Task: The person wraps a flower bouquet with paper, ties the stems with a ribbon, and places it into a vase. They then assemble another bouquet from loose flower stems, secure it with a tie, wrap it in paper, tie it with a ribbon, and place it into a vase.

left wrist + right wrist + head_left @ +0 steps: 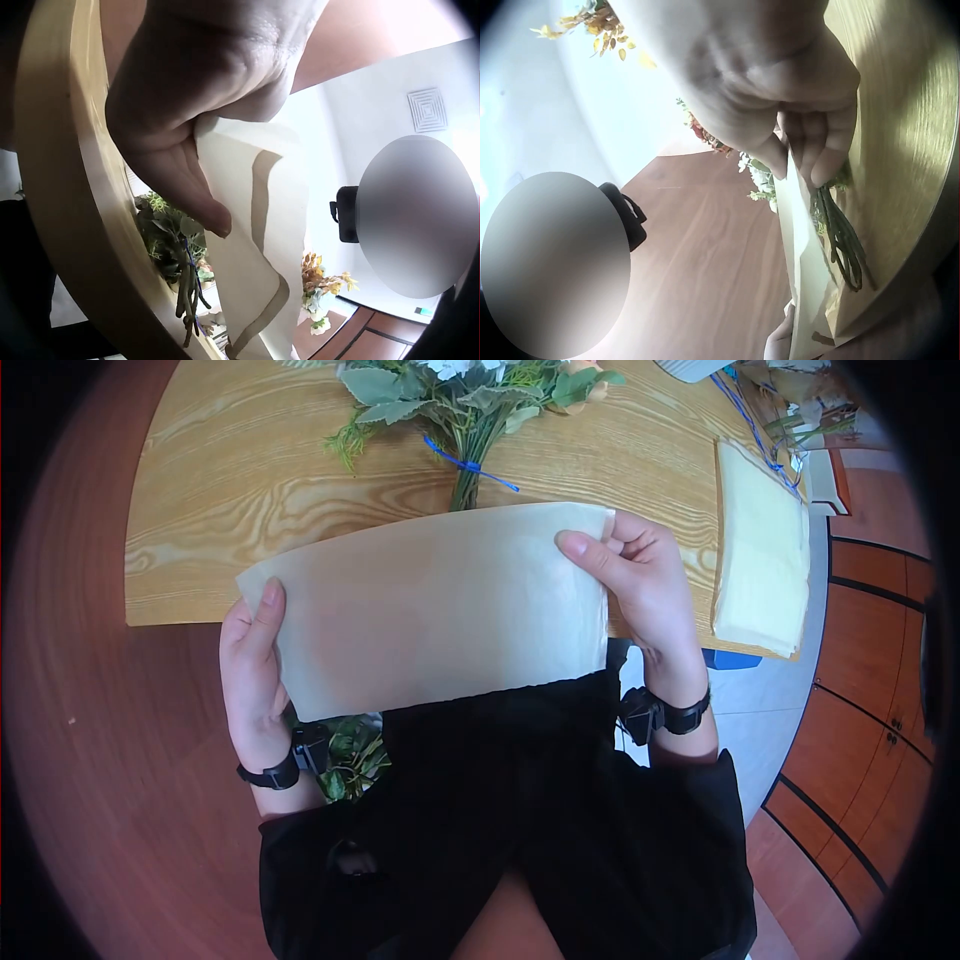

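Note:
A sheet of pale translucent paper [430, 610] is stretched between both hands above the table's front edge. The left hand [252, 660] pinches its left end, thumb on top. At the upper right corner the right hand [650, 585] pinches it between thumb and fingers. In the left wrist view the paper [247, 172] looks folded and the left hand [202, 82] grips its edge. The right wrist view has the right hand [780, 82] holding the paper's edge [799, 240]. Beyond the sheet lies a bouquet [465, 420], its stems tied with a blue tie [470, 465].
A stack of pale yellow paper [762, 550] lies on the right of the wooden table [200, 540]. More wrapped flowers [815, 410] are at the upper right, beside a white object [690, 368]. Green leaves [355, 755] show below the table's edge, near the left wrist.

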Action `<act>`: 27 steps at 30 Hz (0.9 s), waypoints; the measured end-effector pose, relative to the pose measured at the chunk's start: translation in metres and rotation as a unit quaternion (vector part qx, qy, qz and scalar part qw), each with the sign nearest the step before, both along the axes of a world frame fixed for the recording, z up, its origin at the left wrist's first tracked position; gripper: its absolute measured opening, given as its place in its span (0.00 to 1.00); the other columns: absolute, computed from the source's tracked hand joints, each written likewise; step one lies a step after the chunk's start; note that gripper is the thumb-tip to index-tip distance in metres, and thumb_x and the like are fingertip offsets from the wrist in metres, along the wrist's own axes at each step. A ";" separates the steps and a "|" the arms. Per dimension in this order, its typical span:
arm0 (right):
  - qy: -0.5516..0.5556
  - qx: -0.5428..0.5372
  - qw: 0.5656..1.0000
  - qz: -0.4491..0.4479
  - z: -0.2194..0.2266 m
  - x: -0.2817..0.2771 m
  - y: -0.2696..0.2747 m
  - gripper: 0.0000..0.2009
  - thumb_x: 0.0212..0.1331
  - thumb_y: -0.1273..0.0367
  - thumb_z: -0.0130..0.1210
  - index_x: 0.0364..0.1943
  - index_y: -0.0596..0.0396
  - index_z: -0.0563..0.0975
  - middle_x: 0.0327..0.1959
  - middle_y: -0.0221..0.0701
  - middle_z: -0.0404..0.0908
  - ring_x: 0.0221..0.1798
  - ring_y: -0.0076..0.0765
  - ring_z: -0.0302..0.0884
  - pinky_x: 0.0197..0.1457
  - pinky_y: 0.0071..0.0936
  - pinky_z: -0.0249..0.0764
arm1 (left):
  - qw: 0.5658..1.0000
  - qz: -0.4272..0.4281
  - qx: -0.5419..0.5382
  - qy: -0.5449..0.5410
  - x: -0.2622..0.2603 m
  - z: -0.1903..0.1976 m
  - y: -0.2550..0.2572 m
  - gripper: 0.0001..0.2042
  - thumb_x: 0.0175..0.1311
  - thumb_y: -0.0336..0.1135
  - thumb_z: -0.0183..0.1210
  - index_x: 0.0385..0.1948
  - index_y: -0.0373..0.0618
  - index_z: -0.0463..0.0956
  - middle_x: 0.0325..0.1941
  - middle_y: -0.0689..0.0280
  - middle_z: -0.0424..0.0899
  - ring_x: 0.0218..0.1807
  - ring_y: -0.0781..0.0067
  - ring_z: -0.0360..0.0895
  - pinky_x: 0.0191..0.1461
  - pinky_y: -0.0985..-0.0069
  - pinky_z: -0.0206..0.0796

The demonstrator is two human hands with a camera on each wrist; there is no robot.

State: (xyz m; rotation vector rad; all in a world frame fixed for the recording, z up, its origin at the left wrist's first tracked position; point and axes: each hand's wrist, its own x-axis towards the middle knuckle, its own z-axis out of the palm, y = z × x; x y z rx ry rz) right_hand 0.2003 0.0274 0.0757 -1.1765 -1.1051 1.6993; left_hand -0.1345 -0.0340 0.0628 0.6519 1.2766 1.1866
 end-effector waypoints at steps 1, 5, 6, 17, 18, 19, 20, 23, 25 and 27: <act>0.000 -0.001 1.000 0.000 -0.002 0.001 0.001 0.09 0.63 0.72 0.61 0.44 0.64 0.82 0.36 0.31 0.87 0.36 0.17 0.81 0.41 0.18 0.76 | 1.000 0.008 -0.006 -0.005 0.001 -0.001 0.001 0.16 0.75 0.39 0.51 0.51 0.33 0.76 0.47 0.60 0.85 0.45 0.75 0.81 0.51 0.77 0.72; -0.023 0.004 1.000 -0.004 -0.010 0.005 0.002 0.09 0.64 0.72 0.61 0.44 0.63 0.81 0.36 0.31 0.86 0.36 0.16 0.80 0.40 0.17 0.76 | 1.000 0.000 -0.008 -0.014 0.001 -0.006 0.005 0.16 0.76 0.40 0.49 0.50 0.34 0.77 0.45 0.61 0.85 0.43 0.76 0.82 0.49 0.78 0.73; -0.039 -0.001 0.999 -0.004 -0.011 0.005 0.002 0.10 0.65 0.72 0.60 0.45 0.63 0.80 0.36 0.31 0.86 0.36 0.16 0.80 0.40 0.16 0.75 | 1.000 0.001 -0.008 -0.013 0.003 -0.007 0.006 0.16 0.76 0.40 0.49 0.50 0.34 0.77 0.45 0.61 0.85 0.43 0.76 0.82 0.49 0.78 0.73; -0.173 0.177 0.955 -0.163 -0.031 -0.030 -0.013 0.08 0.72 0.71 0.50 0.33 0.54 0.67 0.19 0.15 0.62 0.21 0.07 0.53 0.22 0.14 0.46 | 0.897 0.063 0.125 0.418 0.019 -0.016 0.007 0.12 0.75 0.36 0.51 0.40 0.35 0.78 0.26 0.63 0.81 0.29 0.85 0.69 0.34 0.81 0.65; -0.186 0.198 0.947 -0.169 -0.032 -0.031 -0.013 0.08 0.72 0.71 0.49 0.33 0.54 0.66 0.18 0.14 0.61 0.20 0.06 0.51 0.22 0.14 0.45 | 0.902 0.059 0.124 0.410 0.018 -0.013 0.008 0.11 0.75 0.36 0.51 0.40 0.36 0.78 0.26 0.61 0.81 0.29 0.84 0.69 0.35 0.80 0.66; -0.181 0.200 0.948 -0.167 -0.034 -0.029 -0.014 0.08 0.72 0.71 0.49 0.33 0.54 0.66 0.18 0.14 0.61 0.20 0.06 0.51 0.22 0.14 0.45 | 0.899 0.063 0.125 0.414 0.017 -0.013 0.008 0.11 0.75 0.36 0.51 0.40 0.36 0.78 0.26 0.61 0.81 0.29 0.84 0.69 0.35 0.80 0.66; -0.187 0.188 0.951 -0.156 -0.035 -0.025 -0.015 0.09 0.72 0.71 0.49 0.32 0.53 0.66 0.19 0.14 0.60 0.20 0.06 0.51 0.22 0.14 0.45 | 0.895 0.059 0.135 0.421 0.015 -0.015 0.009 0.11 0.75 0.35 0.51 0.41 0.36 0.78 0.26 0.61 0.81 0.29 0.84 0.70 0.35 0.79 0.66; -0.183 0.162 0.956 -0.162 -0.040 -0.027 -0.017 0.09 0.72 0.71 0.50 0.31 0.53 0.66 0.19 0.15 0.59 0.21 0.08 0.51 0.23 0.14 0.47 | 0.885 0.055 0.155 0.435 0.011 -0.015 0.012 0.11 0.75 0.35 0.50 0.42 0.36 0.77 0.26 0.60 0.81 0.29 0.83 0.71 0.35 0.80 0.67; -0.226 0.199 0.939 -0.166 -0.042 -0.028 -0.019 0.11 0.71 0.70 0.52 0.30 0.53 0.65 0.18 0.14 0.57 0.21 0.11 0.50 0.22 0.17 0.48 | 0.890 0.054 0.155 0.425 0.012 -0.014 0.013 0.11 0.76 0.33 0.49 0.41 0.36 0.78 0.27 0.62 0.82 0.30 0.85 0.72 0.35 0.82 0.66; -0.253 0.186 0.934 -0.170 -0.042 -0.027 -0.020 0.12 0.70 0.70 0.54 0.28 0.53 0.65 0.16 0.17 0.57 0.21 0.14 0.50 0.21 0.19 0.50 | 0.891 0.060 0.150 0.423 0.003 -0.017 0.017 0.11 0.76 0.33 0.49 0.40 0.35 0.78 0.26 0.66 0.81 0.29 0.85 0.70 0.34 0.82 0.65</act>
